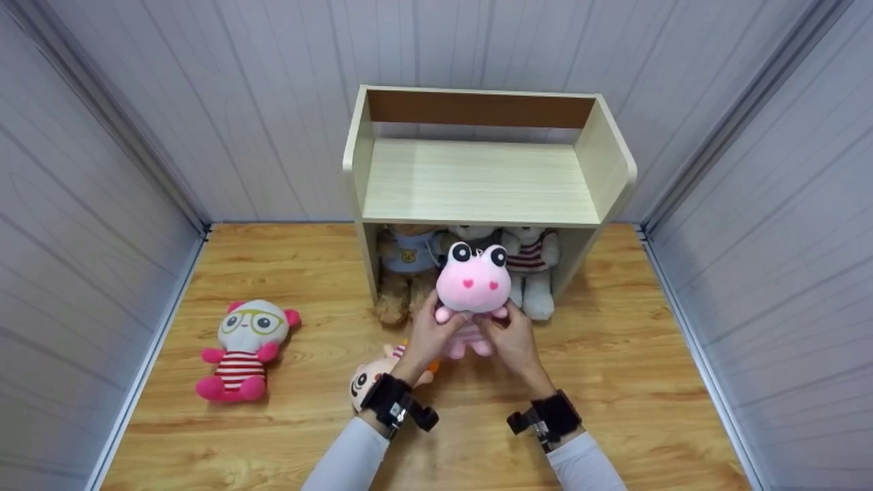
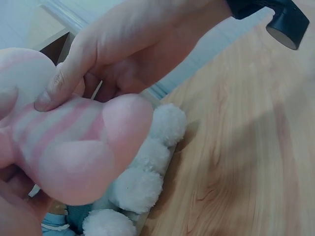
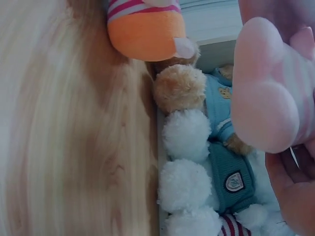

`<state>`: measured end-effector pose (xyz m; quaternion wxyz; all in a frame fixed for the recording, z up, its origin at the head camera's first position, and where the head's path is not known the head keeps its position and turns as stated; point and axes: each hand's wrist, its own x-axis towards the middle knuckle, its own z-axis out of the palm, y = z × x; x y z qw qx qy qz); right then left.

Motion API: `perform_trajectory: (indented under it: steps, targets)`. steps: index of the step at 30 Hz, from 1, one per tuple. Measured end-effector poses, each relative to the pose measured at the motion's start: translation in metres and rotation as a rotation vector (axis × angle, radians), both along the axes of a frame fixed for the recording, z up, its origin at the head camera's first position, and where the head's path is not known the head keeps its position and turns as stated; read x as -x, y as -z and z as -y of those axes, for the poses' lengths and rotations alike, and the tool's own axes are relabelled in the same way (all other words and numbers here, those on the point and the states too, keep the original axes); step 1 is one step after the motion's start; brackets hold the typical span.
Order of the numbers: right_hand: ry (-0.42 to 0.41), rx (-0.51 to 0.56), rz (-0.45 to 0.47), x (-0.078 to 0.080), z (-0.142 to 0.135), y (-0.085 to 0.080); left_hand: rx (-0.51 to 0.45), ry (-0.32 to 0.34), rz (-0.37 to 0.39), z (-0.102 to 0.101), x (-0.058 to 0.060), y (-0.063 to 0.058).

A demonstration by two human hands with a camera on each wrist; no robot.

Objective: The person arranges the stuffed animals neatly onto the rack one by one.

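Both hands hold a pink plush frog (image 1: 475, 279) upright in front of a small wooden shelf unit. My left hand (image 1: 431, 335) grips its body from the left, thumb on its striped belly. From the right, my right hand (image 1: 516, 339) grips it too, its thumb also on the belly. Seen from below in the left wrist view, the frog's rounded pink feet (image 2: 78, 167) hang free of the floor. A plush doll (image 1: 374, 374) with a peach head and orange bottoms lies under my left forearm, partly hidden by it.
In the shelf unit's (image 1: 481, 181) lower compartment sit a brown bear (image 1: 409, 273), a white bear in a green top (image 3: 231, 174) and one in red stripes (image 1: 535, 273). A pink-and-white panda plush (image 1: 245, 351) lies on the wooden floor at left. Panel walls enclose the area.
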<state>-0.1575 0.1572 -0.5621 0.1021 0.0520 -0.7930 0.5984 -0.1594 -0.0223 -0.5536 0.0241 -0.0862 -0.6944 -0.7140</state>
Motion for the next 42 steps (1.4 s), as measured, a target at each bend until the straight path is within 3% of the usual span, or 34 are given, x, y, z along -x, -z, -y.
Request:
perform_trajectory:
  steps: [3,6,10,15,20,23,28,36,42]
  targets:
    - [0.014,0.016,-0.014,0.001,-0.006,-0.006,-0.065,0.086,0.011,0.002,-0.002,-0.002]
    - [0.029,0.022,-0.034,0.003,-0.013,-0.013,-0.098,0.125,-0.010,0.007,-0.003,-0.002]
    - [0.009,0.045,-0.059,0.008,-0.023,-0.025,-0.093,0.096,-0.082,0.019,-0.002,0.001]
    - [0.040,0.038,-0.068,0.011,-0.031,-0.045,-0.071,0.024,-0.095,0.035,0.000,0.002]
    - [0.060,0.045,-0.108,0.002,-0.030,-0.086,-0.065,-0.029,-0.098,0.046,0.002,0.003]
    - [0.043,0.090,-0.144,0.004,-0.034,-0.097,-0.075,-0.044,-0.114,0.051,0.003,0.005]
    - [0.034,0.157,-0.229,0.017,-0.042,-0.102,-0.049,-0.088,-0.088,0.060,0.003,0.006]
    - [-0.105,0.242,-0.401,0.026,-0.035,-0.163,-0.075,-0.095,-0.046,0.068,0.002,0.010]
    - [-0.033,0.214,-0.372,0.052,-0.042,-0.183,-0.020,-0.127,-0.024,0.073,-0.002,0.015]
